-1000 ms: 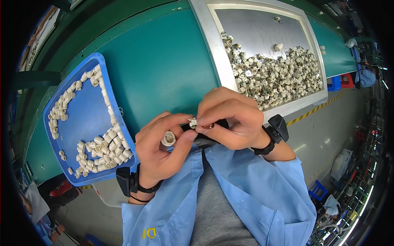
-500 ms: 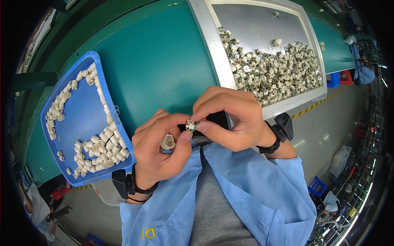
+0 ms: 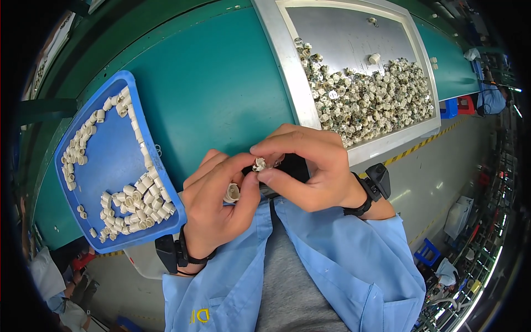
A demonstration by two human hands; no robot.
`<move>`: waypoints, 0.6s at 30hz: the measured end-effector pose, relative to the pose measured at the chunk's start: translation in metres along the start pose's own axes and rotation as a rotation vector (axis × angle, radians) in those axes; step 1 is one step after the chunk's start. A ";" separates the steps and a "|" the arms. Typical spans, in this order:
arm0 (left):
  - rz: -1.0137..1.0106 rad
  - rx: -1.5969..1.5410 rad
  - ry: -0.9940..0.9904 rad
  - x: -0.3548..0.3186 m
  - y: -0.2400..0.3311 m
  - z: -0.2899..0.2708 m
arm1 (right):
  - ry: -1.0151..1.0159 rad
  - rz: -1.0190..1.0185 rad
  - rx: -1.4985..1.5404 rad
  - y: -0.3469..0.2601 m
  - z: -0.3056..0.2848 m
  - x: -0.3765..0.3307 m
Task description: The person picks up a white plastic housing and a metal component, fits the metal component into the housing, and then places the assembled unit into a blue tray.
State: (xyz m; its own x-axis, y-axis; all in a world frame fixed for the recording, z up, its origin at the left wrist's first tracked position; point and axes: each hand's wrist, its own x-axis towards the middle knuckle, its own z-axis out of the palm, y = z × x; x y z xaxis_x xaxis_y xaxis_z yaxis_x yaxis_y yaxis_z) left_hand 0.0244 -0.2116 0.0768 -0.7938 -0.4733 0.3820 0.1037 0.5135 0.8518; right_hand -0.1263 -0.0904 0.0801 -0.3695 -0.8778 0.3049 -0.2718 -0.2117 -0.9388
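Note:
In front of my body, my left hand (image 3: 218, 199) pinches a small white part (image 3: 259, 164) with metal bits between thumb and forefinger. A hollow cream plastic cap (image 3: 232, 193) is tucked in the same hand, its opening showing. My right hand (image 3: 315, 169) curls in from the other side. Its thumb and forefinger are closed at the small part, where a thin clear or wiry piece (image 3: 278, 161) shows; whether that belongs to the part I cannot tell.
A blue tray (image 3: 108, 157) at the left holds many cream caps. A metal-framed tray (image 3: 285, 66) at the right carries a heap of small white parts and one loose cap (image 3: 374, 58). Both are on the green bench (image 3: 215, 72). Stools and a person are farther off.
The small part has turned between my fingertips, showing more of its white side. My right fingers have shifted slightly around it. The cap stays in my left hand.

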 end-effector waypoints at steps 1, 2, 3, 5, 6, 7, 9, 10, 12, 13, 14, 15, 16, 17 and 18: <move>0.000 -0.004 -0.007 0.000 0.000 -0.001 | -0.001 -0.004 -0.010 0.001 0.000 0.000; 0.000 -0.008 -0.014 0.000 0.000 -0.003 | -0.002 -0.006 -0.009 0.001 0.000 0.000; 0.000 -0.011 -0.020 0.000 0.001 -0.003 | -0.005 -0.021 -0.021 0.002 0.000 0.001; -0.045 -0.026 -0.020 -0.002 0.002 -0.004 | -0.011 -0.051 -0.044 0.003 -0.001 0.001; -0.089 -0.045 -0.023 -0.003 0.001 -0.003 | -0.010 -0.052 -0.045 0.004 -0.001 0.000; -0.134 -0.065 -0.026 -0.004 0.001 -0.003 | 0.006 -0.090 -0.100 0.006 0.000 -0.003; -0.203 -0.093 -0.051 -0.006 0.003 -0.004 | 0.039 -0.166 -0.209 0.008 0.000 -0.006; -0.273 -0.121 -0.077 -0.007 0.004 -0.004 | 0.040 -0.167 -0.210 0.009 -0.001 -0.006; -0.345 -0.145 -0.101 -0.009 0.006 -0.005 | 0.020 -0.062 -0.090 0.007 -0.002 -0.006; -0.358 -0.208 -0.074 -0.011 0.005 -0.003 | 0.011 -0.009 -0.031 0.006 -0.003 -0.006; -0.371 -0.271 -0.047 -0.013 0.003 -0.001 | 0.011 -0.010 -0.031 0.005 -0.003 -0.006; -0.383 -0.335 -0.021 -0.015 0.001 0.001 | -0.001 -0.015 -0.027 0.005 -0.004 -0.005; -0.382 -0.335 -0.022 -0.017 -0.004 0.001 | -0.013 -0.021 -0.024 0.005 -0.005 -0.004; -0.350 -0.510 -0.040 -0.019 -0.011 0.001 | -0.025 -0.027 -0.021 0.005 -0.006 -0.003; -0.317 -0.683 -0.056 -0.020 -0.017 -0.001 | -0.025 -0.028 -0.021 0.004 -0.007 -0.003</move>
State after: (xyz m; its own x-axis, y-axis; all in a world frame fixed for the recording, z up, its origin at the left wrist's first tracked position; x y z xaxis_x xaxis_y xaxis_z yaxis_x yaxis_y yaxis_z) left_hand 0.0389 -0.2120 0.0554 -0.8747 -0.4782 0.0787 0.1997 -0.2076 0.9576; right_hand -0.1330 -0.0857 0.0762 -0.3392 -0.8821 0.3269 -0.3001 -0.2279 -0.9263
